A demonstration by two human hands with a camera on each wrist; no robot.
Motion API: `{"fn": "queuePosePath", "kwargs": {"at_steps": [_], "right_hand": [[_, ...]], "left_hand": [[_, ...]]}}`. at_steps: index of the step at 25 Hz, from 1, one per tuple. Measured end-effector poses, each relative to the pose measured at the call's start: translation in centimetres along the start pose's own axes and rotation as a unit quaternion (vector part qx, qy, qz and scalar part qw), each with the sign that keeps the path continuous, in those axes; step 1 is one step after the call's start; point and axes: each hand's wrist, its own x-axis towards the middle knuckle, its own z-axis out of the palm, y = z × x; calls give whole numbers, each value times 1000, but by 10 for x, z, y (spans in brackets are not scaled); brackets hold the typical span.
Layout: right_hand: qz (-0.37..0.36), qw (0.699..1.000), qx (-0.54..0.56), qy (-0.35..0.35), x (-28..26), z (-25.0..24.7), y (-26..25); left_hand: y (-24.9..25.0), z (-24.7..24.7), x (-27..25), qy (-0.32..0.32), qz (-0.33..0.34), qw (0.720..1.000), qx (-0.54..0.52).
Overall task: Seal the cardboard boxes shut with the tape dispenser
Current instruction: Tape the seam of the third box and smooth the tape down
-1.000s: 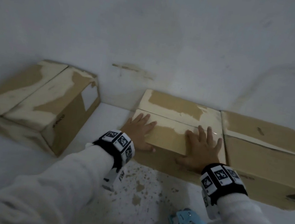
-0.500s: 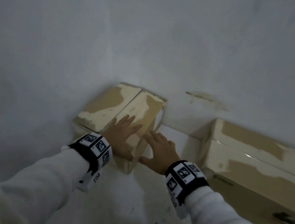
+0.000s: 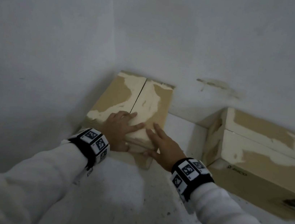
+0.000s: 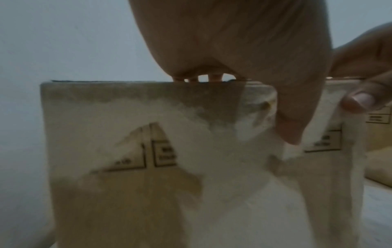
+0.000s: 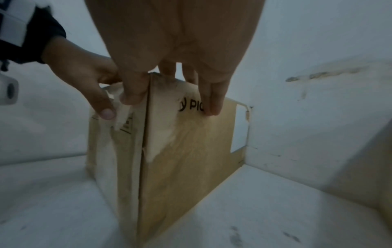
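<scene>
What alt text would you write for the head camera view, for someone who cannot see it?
A person's left hand and right hand rest, fingers straight, on the near end of a white-patched cardboard box in a corner of white walls. A second cardboard box lies apart to the right.

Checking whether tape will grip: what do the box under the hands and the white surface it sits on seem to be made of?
Box: brown cardboard, matte, judging by the flap seam and printed marks. Its pale patches look like torn-off outer paper, rough and fibrous, though paint is possible. White surface: matte, flecked with dark specks; painted board or foam, cannot tell.
</scene>
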Motion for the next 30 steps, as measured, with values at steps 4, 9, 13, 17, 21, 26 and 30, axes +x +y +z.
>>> {"fn": "queuePosePath", "kwargs": {"at_steps": [4, 9, 13, 17, 21, 26, 30], "right_hand": [[-12, 999, 49, -9, -39, -14, 32], [3, 997, 72, 31, -91, -14, 49], [18, 994, 84, 72, -139, -15, 62], [120, 988, 92, -32, -203, -48, 90], [231, 963, 49, -133, -276, -62, 147], [349, 916, -72, -186, -364, -40, 225], [372, 893, -96, -235, -395, -6, 248]], "left_hand": [[47, 3, 3, -7, 82, 996, 13], [115, 6, -10, 2, 46, 998, -38], [169, -2, -26, 0, 1, 999, -47], [219, -8, -41, -8, -52, 997, -62], [263, -12, -49, -3, -100, 992, -72], [304, -15, -54, -5, -156, 983, -92], [320, -16, -57, 1, -174, 981, -89]]}}
